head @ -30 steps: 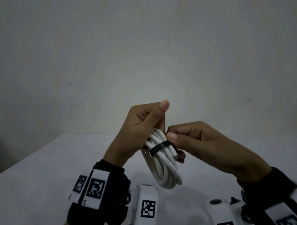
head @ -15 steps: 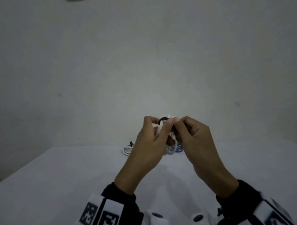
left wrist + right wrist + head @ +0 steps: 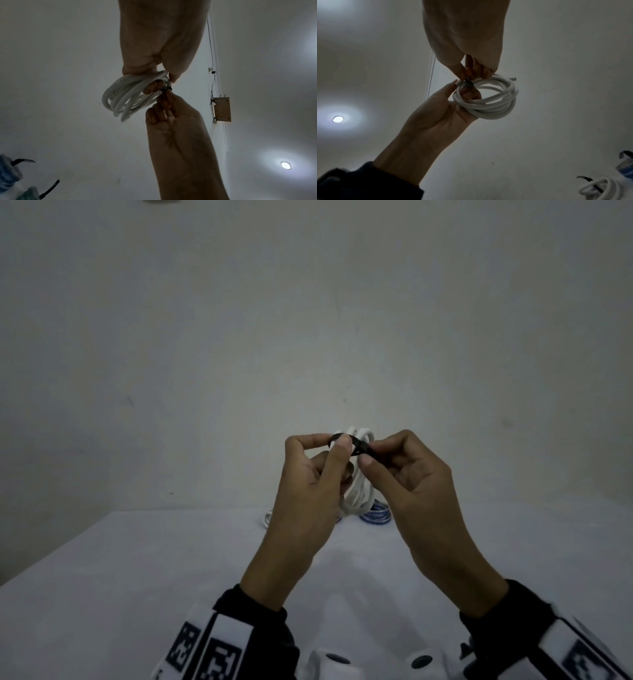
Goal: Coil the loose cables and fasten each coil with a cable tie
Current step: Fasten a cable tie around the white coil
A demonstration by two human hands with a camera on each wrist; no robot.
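Both hands hold a white cable coil (image 3: pixel 360 494) up above the white table (image 3: pixel 137 570). A black cable tie (image 3: pixel 354 446) wraps the top of the coil. My left hand (image 3: pixel 337 444) has fingers through the coil (image 3: pixel 488 104) and its thumb and forefinger pinch at the tie. My right hand (image 3: pixel 369 459) pinches the tie's end (image 3: pixel 165 89) between thumb and forefinger. In the left wrist view the coil (image 3: pixel 126 97) hangs to the left below my left hand (image 3: pixel 169 81). The tie (image 3: pixel 469 82) shows as a thin dark strip between the fingertips.
On the far part of the table lie a blue coil (image 3: pixel 376 513) and another white coil (image 3: pixel 268 518), partly hidden by my hands. The wrist views show these coils with black tie ends sticking out (image 3: pixel 49 189) (image 3: pixel 594 189). A bare wall stands behind.
My hands carried the coil away from my body and turned it, so the tie now sits on top instead of at the side. Both hands stay on it.
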